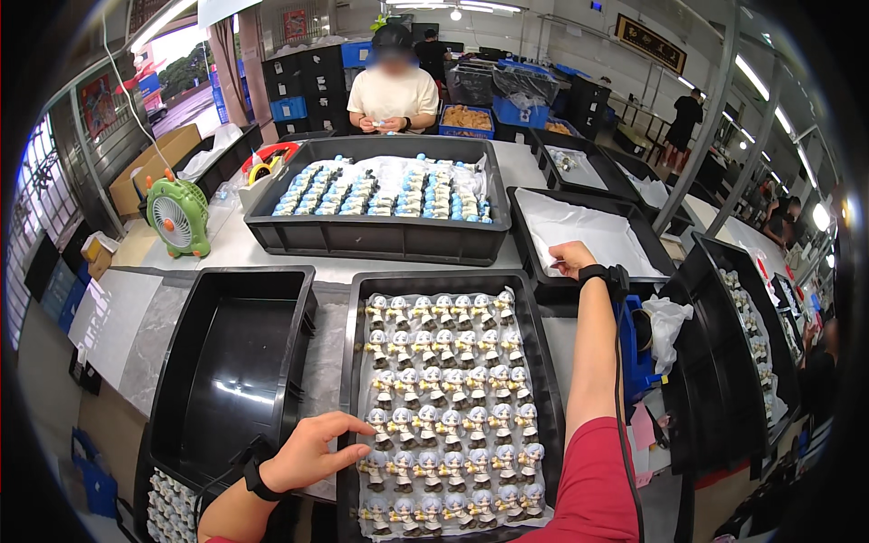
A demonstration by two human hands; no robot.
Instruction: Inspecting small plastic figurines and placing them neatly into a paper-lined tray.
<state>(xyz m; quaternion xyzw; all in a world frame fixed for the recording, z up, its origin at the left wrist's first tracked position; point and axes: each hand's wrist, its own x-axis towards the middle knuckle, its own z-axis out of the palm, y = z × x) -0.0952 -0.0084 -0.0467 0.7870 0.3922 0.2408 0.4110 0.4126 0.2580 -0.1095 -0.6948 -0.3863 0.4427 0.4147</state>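
In front of me a black tray (348,362) holds rows of small figurines (450,427) with pale hair and white clothes, laid on a white sheet. My left hand (317,449) hovers over its left rim, fingers apart, the index fingertip beside a figurine at the row's left end. Nothing is in that hand. Reaching far right, my right hand (572,257) pinches the near left edge of a white liner sheet (593,232). That sheet lies in another black tray (661,262). The fingertips are small in view, and part of the sheet's edge is hidden by them.
A black bin (294,299) stands at left, beside a green fan (177,217). Beyond the figurines, a deep tray (380,242) holds blue-and-white pieces. Across the table a person (394,90) handles a small part. A blue tape dispenser (639,348) and more trays stand at right.
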